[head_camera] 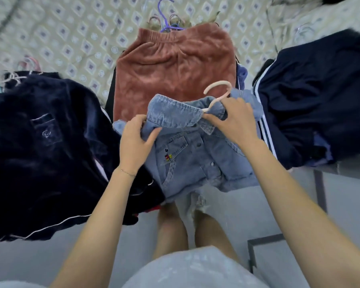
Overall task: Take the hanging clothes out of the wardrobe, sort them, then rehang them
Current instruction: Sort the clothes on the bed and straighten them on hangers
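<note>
While the small denim jacket [195, 146] lies in the middle at the bed's near edge, I hold it by the collar end. My left hand [135, 140] curls round its left shoulder, thumb on top of the fabric. My right hand [235, 119] pinches the collar where the pale pink hanger [218, 88] comes out. The jacket runs far to near, collar away from me, hem hanging toward my legs, and the hanger's hook rises on the far side. Beyond it lies a rust-brown velvet garment [175, 65], with a dark navy velvet top [40, 142] to the left and navy white-striped clothing [320, 90] to the right, all on the patterned bedspread [71, 28].
</note>
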A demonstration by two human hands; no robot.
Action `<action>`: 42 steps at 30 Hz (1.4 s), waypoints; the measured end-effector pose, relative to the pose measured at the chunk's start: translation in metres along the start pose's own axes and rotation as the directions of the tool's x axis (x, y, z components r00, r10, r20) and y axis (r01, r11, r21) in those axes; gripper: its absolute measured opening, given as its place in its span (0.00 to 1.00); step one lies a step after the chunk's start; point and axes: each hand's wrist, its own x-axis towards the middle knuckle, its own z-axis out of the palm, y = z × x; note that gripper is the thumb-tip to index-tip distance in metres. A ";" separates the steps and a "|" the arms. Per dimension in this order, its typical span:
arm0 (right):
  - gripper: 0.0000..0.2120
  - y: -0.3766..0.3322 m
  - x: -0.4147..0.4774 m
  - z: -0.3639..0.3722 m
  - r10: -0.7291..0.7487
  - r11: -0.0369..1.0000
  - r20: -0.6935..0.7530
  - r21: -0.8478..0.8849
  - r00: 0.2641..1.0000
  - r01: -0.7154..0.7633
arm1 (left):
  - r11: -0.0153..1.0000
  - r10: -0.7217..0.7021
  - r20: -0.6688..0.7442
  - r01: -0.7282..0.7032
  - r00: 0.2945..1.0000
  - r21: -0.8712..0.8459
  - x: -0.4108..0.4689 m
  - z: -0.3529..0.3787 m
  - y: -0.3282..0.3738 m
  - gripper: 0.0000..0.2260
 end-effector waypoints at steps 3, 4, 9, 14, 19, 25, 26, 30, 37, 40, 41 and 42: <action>0.38 -0.001 -0.048 -0.021 0.074 0.996 -0.026 0.057 0.997 -0.072 | 0.996 0.072 0.023 -0.073 0.997 0.047 -0.022 -0.009 0.027 0.11; 0.38 -0.003 -0.063 -0.028 0.092 0.992 -0.056 0.094 0.994 -0.087 | 0.995 0.080 0.018 -0.081 0.997 0.055 -0.030 -0.011 0.035 0.11; 0.36 -0.009 -0.122 -0.057 0.154 0.968 -0.157 0.220 0.975 -0.118 | 0.999 0.039 -0.105 -0.038 0.994 0.005 -0.087 -0.012 0.072 0.14; 0.38 0.025 -0.180 -0.084 0.105 0.963 -0.187 0.265 0.977 -0.053 | 1.000 0.020 -0.239 -0.023 0.971 -0.012 -0.155 0.014 0.123 0.12; 0.37 0.073 -0.235 -0.120 0.065 0.944 -0.197 0.330 0.978 0.004 | 0.999 -0.017 -0.344 0.001 0.939 -0.045 -0.221 0.058 0.177 0.12; 0.29 0.102 -0.300 -0.149 0.077 0.890 -0.133 0.456 0.988 -0.008 | 0.999 -0.018 -0.415 0.003 0.910 -0.036 -0.282 0.085 0.216 0.12; 0.29 0.105 -0.310 -0.151 0.083 0.881 -0.129 0.473 0.988 -0.012 | 1.000 -0.017 -0.420 0.006 0.907 -0.026 -0.290 0.087 0.220 0.11; 0.33 0.108 -0.341 -0.159 0.069 0.876 -0.145 0.483 0.987 0.010 | 0.999 -0.014 -0.427 -0.003 0.904 -0.038 -0.320 0.088 0.232 0.10; 0.31 0.093 -0.370 -0.176 0.008 0.923 -0.174 0.380 0.985 0.059 | 0.993 -0.090 -0.496 0.040 0.864 -0.111 -0.367 0.081 0.242 0.12; 0.35 0.078 -0.384 -0.174 -0.003 0.939 -0.155 0.340 0.988 0.056 | 0.990 -0.125 -0.519 0.070 0.845 -0.125 -0.392 0.074 0.234 0.14; 0.36 0.072 -0.388 -0.172 -0.017 0.944 -0.144 0.325 0.989 0.063 | 0.989 -0.138 -0.531 0.084 0.836 -0.125 -0.401 0.071 0.230 0.14; 0.36 0.065 -0.393 -0.170 -0.034 0.948 -0.132 0.310 0.991 0.074 | 0.987 -0.151 -0.546 0.098 0.824 -0.125 -0.411 0.068 0.225 0.15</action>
